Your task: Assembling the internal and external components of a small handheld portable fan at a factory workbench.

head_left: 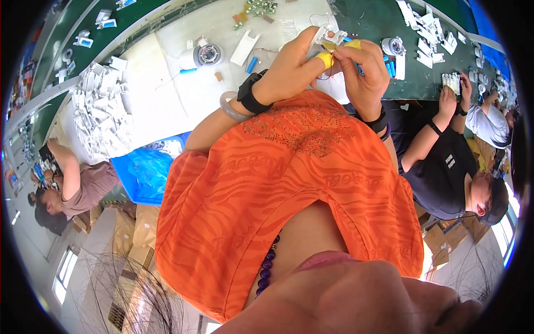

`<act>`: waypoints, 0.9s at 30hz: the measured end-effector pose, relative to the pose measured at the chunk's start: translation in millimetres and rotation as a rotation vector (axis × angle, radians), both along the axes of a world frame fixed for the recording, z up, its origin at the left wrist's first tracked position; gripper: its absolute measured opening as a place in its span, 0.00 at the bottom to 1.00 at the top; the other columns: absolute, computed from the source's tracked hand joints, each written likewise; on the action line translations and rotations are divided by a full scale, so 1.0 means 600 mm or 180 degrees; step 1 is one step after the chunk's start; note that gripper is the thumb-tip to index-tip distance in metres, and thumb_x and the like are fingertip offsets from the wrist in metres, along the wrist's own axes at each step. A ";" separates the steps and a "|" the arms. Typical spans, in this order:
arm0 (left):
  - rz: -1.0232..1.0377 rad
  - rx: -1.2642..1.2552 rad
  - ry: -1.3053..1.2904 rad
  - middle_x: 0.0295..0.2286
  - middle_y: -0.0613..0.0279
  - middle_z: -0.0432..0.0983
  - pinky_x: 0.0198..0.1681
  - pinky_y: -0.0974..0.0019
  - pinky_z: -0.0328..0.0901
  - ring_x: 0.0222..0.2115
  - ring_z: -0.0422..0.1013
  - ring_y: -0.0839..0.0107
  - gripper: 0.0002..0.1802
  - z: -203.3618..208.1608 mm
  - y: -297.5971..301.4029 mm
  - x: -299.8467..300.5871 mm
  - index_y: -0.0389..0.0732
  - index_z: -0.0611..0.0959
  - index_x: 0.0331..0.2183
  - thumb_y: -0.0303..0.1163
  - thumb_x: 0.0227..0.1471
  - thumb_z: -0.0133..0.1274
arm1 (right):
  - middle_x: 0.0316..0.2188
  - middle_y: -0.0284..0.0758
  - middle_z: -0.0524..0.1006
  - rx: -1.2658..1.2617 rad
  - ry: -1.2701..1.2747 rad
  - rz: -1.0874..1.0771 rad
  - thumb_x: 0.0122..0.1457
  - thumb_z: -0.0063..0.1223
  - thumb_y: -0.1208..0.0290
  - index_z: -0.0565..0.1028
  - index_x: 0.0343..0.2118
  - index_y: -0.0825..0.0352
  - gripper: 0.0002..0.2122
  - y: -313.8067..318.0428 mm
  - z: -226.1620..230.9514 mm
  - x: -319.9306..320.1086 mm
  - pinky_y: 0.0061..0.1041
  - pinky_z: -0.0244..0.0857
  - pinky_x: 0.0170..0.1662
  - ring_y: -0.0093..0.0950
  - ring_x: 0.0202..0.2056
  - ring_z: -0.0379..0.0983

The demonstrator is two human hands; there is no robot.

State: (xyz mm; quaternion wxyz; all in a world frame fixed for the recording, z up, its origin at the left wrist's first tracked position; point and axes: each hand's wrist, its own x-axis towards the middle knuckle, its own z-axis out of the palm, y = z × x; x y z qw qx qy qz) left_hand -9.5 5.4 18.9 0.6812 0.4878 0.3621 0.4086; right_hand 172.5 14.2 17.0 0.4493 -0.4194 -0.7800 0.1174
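Note:
Over the far edge of my body, both hands meet above the white work surface. My left hand [297, 64] is closed around a small white plastic housing [329, 37], gripped between thumb and fingers. Close against it, my right hand [366, 68] has its fingertips pinched at thin red and dark wires [332, 62] by the housing. Yellow wrapping covers a digit on each hand. A blue cylinder [347, 39] shows just behind the right fingertips; whether it joins the wires is hidden.
Left lies a heap of white plastic parts [100, 111] beside a blue bin [146, 172]. A round white motor unit [207, 54], white cover [245, 47] and blue cylinder [252, 64] lie ahead. Green boards [260, 7] sit farther off. Co-workers sit on both sides.

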 end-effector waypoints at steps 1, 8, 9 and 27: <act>-0.0001 -0.0005 0.0002 0.26 0.63 0.71 0.23 0.72 0.67 0.22 0.67 0.78 0.24 0.001 -0.001 0.000 0.36 0.66 0.54 0.23 0.54 0.40 | 0.30 0.35 0.72 -0.0005 0.0002 -0.0001 0.42 0.65 0.81 0.80 0.33 0.62 0.12 -0.001 -0.001 0.000 0.30 0.66 0.39 0.35 0.34 0.70; 0.0115 0.0351 0.0465 0.26 0.62 0.73 0.22 0.73 0.66 0.21 0.68 0.79 0.25 0.006 -0.007 0.004 0.35 0.66 0.53 0.26 0.52 0.42 | 0.30 0.35 0.72 0.0081 0.0063 0.0021 0.43 0.66 0.80 0.80 0.33 0.62 0.12 -0.003 0.000 0.002 0.29 0.66 0.38 0.34 0.33 0.70; 0.0192 0.0424 0.0623 0.26 0.61 0.73 0.22 0.73 0.66 0.20 0.68 0.79 0.25 0.011 -0.008 0.005 0.34 0.65 0.53 0.26 0.52 0.42 | 0.29 0.35 0.72 0.0027 0.0113 0.0056 0.44 0.66 0.80 0.80 0.33 0.62 0.12 -0.003 0.001 0.002 0.29 0.66 0.38 0.34 0.33 0.70; 0.0088 0.0346 0.0175 0.26 0.64 0.72 0.21 0.76 0.64 0.20 0.66 0.81 0.23 0.024 -0.008 0.012 0.35 0.66 0.52 0.26 0.53 0.40 | 0.29 0.32 0.75 0.0111 0.0286 0.0033 0.44 0.65 0.82 0.79 0.31 0.64 0.11 -0.007 0.003 0.002 0.31 0.67 0.42 0.33 0.34 0.72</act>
